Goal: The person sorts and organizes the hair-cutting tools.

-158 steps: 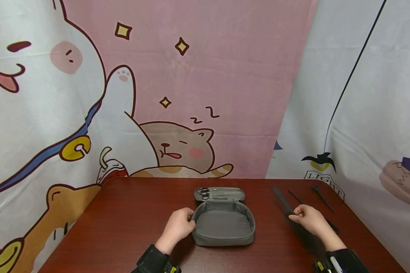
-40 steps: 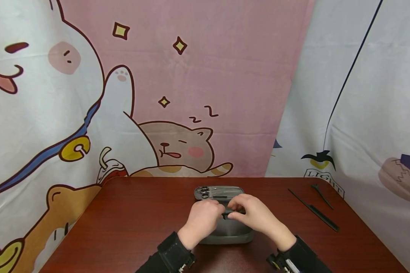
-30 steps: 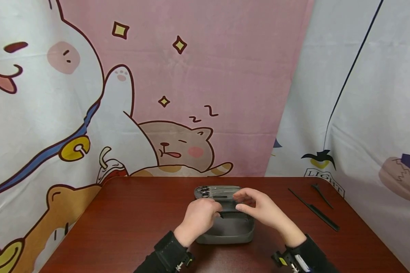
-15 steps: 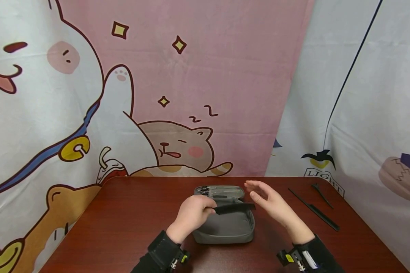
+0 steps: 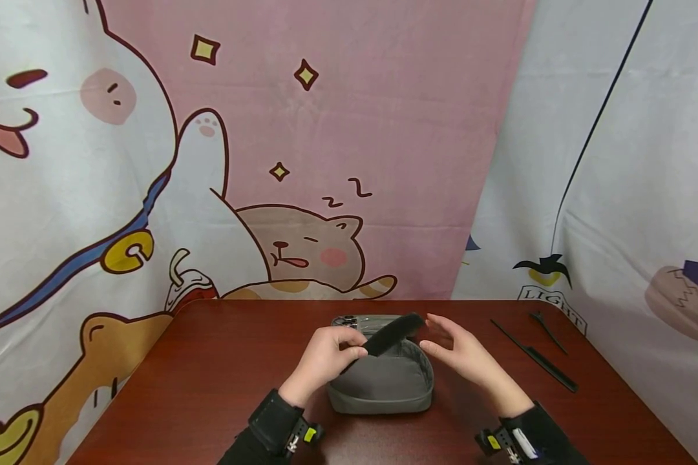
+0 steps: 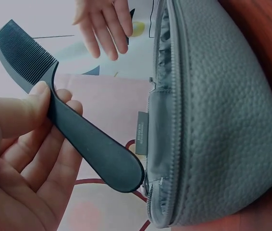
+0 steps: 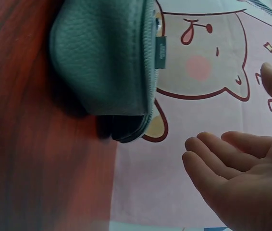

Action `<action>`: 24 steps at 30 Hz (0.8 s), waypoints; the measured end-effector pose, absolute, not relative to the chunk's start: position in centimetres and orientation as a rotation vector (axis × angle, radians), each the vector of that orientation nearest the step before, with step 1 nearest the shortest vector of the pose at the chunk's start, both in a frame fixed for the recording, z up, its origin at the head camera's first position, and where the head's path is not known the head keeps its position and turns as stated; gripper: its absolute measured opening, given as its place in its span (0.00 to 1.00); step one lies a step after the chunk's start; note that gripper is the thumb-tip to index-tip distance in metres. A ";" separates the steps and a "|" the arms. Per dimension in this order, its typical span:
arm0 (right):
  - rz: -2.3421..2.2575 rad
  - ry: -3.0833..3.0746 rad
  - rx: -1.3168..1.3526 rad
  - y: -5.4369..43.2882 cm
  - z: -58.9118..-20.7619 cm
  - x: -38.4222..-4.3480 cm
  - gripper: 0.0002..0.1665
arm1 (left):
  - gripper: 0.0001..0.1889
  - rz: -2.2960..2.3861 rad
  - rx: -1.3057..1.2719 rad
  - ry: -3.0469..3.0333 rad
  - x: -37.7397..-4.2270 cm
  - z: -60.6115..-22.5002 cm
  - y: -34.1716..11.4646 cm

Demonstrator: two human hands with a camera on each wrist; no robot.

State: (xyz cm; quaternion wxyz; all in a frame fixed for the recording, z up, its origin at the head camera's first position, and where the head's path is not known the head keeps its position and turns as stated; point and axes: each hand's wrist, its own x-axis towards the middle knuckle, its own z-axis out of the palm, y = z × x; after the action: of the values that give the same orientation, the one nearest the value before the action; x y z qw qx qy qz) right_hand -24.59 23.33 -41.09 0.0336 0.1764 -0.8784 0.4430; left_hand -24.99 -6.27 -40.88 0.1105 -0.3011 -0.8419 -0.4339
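My left hand (image 5: 326, 361) pinches a black comb (image 5: 392, 334) between thumb and fingers, above an open grey zip case (image 5: 380, 405). The comb slants up to the right. In the left wrist view its fine teeth (image 6: 28, 53) point away past the thumb, and the broad rounded handle (image 6: 100, 156) reaches toward the case's zipped rim. My right hand (image 5: 465, 352) is held in the air by the case's right side, fingers spread and holding nothing. From the right wrist its palm (image 7: 251, 183) shows, apart from the case.
The case's lid lies folded back, with scissors (image 5: 348, 320) in its clear pocket, partly covered by the comb. A thin-tailed black comb (image 5: 549, 369) and a small dark clip (image 5: 549, 333) lie on the brown table (image 5: 221, 381) at right. A printed cloth (image 5: 413, 129) hangs behind.
The right hand brought the comb from the table's right side to above the case. The left hand now has it alone and has tilted it upward; the right hand drew back, then came slightly nearer.
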 end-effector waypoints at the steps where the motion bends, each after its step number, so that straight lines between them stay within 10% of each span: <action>1: 1.346 -2.713 0.523 23.3 -41.3 -24.6 0.42 | 0.06 -1.286 -0.880 -2.477 -25.0 -40.9 -6.3; 24: 1.199 -2.892 0.310 23.1 -44.1 -24.5 0.31 | 0.05 -1.301 -0.904 -2.602 -25.7 -42.4 -6.3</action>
State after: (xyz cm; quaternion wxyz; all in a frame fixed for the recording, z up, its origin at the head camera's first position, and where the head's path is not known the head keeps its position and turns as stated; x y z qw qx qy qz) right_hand -24.49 23.06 -44.13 -0.0019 0.0985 -0.9193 0.3810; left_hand -25.71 -6.33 -42.36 0.0476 -0.2963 -0.8533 -0.4264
